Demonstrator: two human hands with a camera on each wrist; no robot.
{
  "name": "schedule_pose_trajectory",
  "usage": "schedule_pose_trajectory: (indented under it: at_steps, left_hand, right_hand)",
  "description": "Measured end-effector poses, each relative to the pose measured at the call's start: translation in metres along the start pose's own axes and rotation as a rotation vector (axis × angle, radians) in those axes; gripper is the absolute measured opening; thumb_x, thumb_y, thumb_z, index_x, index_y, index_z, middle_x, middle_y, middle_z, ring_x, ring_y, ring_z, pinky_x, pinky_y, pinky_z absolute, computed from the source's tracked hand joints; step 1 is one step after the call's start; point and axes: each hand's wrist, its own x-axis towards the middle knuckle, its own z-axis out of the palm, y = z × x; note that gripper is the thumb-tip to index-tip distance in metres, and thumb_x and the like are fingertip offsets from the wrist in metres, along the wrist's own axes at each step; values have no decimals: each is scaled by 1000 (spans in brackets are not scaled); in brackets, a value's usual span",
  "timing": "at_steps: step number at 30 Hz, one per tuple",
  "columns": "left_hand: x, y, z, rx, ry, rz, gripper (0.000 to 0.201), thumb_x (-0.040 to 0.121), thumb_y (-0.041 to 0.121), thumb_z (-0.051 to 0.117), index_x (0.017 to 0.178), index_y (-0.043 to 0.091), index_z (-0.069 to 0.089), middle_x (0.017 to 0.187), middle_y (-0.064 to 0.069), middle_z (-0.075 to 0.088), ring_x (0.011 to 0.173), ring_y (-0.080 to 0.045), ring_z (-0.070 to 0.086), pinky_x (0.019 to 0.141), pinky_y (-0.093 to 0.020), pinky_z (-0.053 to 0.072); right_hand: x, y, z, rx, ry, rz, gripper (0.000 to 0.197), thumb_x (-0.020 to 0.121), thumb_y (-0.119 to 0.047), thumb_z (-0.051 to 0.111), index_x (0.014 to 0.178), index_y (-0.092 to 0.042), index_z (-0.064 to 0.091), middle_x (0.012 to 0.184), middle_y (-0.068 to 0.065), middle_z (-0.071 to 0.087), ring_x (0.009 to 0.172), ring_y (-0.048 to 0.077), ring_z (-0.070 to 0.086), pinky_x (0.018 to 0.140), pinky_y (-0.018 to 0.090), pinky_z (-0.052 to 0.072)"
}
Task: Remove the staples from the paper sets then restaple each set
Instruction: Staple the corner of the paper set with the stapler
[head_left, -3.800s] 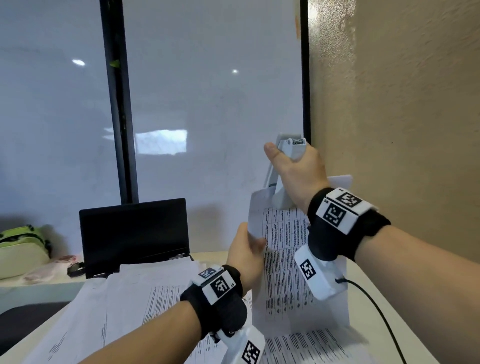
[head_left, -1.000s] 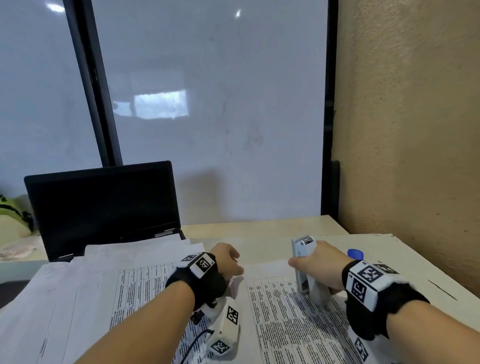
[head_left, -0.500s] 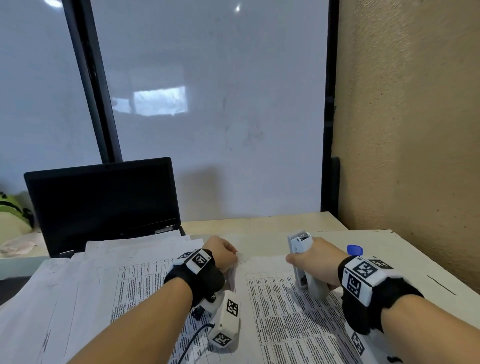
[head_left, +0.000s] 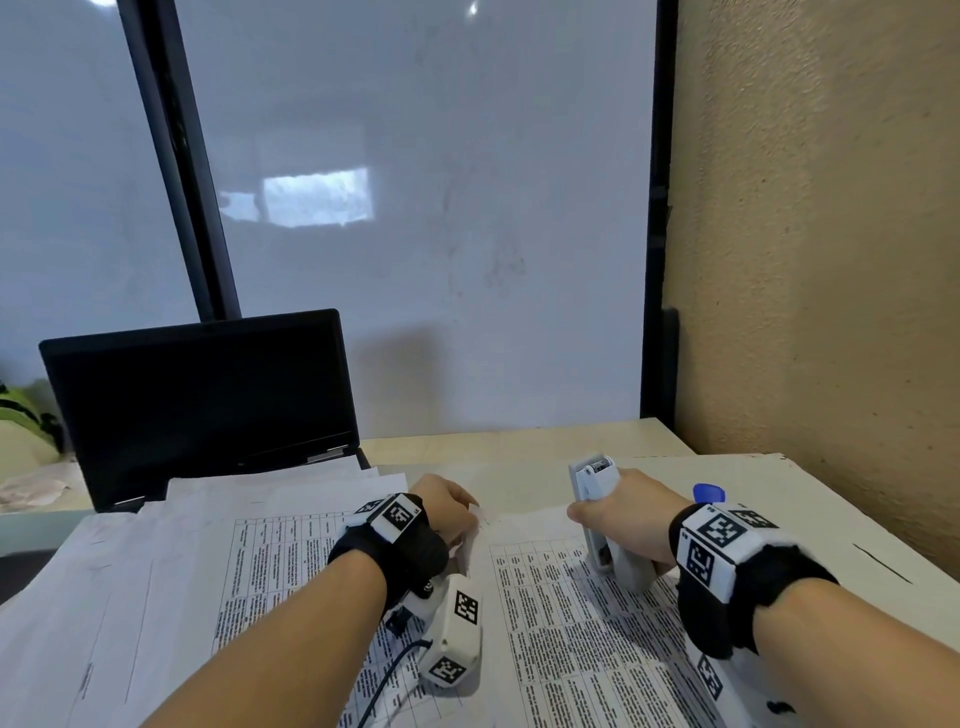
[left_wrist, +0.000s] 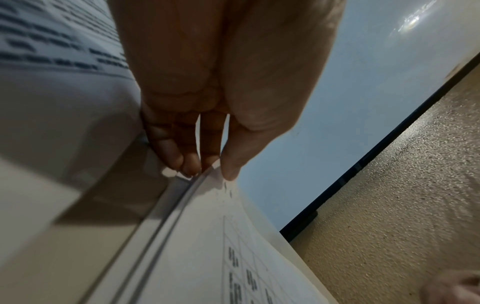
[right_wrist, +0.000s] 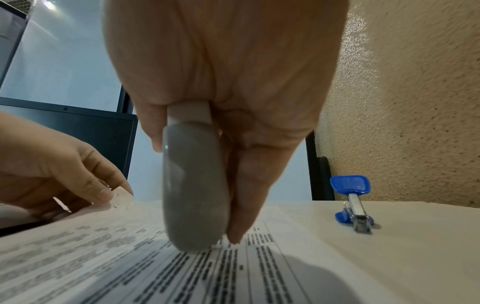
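- The right hand (head_left: 628, 519) had its grip wrapped round a grey stapler (head_left: 597, 514), whose rounded end rested on the printed paper set (head_left: 571, 623) lying flat on the table (head_left: 810, 514).
- The left hand (head_left: 447, 512) pinched the top left corner of that paper set between thumb and fingertips (left_wrist: 228, 166), the corner lifted slightly.
- More sheets (head_left: 156, 561) lay spread to the left.
- A blue staple remover (right_wrist: 354, 203) sat on the table near the wall, right of the stapler.
- A dark laptop (head_left: 202, 400) stood behind the sheets.
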Motion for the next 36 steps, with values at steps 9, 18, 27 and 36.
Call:
schedule_pose_trajectory:
  at_steps: [9,18,27,36]
  left_hand:
    - [-2,2,-1,-15,-9,9,18,85,-2,62,95,12,67,62,-2,56,49,-11,49,46,-22,43]
    - [0,1,-1,-31,-11,-26,18,83,0,63,70,12,60,58,-3,55,50,-15,49,53,-26,46]
    - [1,-1,-3,-126,-9,-64,20,84,8,69,68,10,56,50,-4,54,44,-16,48,49,-26,45]
    - [-22,15,12,182,-92,57,20,87,32,65,92,13,67,81,0,65,68,-12,59,60,-19,46]
  right_hand:
    - [3,1,4,4,-1,-11,16,90,-32,58,90,-16,54,78,1,58,68,15,55,62,26,43]
    - [7,3,7,-28,-21,-26,19,89,-32,57,80,-17,50,72,1,54,64,16,51,62,27,41]
    - [8,4,8,41,-29,-33,20,90,-29,58,79,-15,50,74,7,58,68,23,56,73,37,52]
    - [6,5,7,47,-10,-13,20,90,-31,57,80,-15,50,75,6,58,67,22,55,69,33,48]
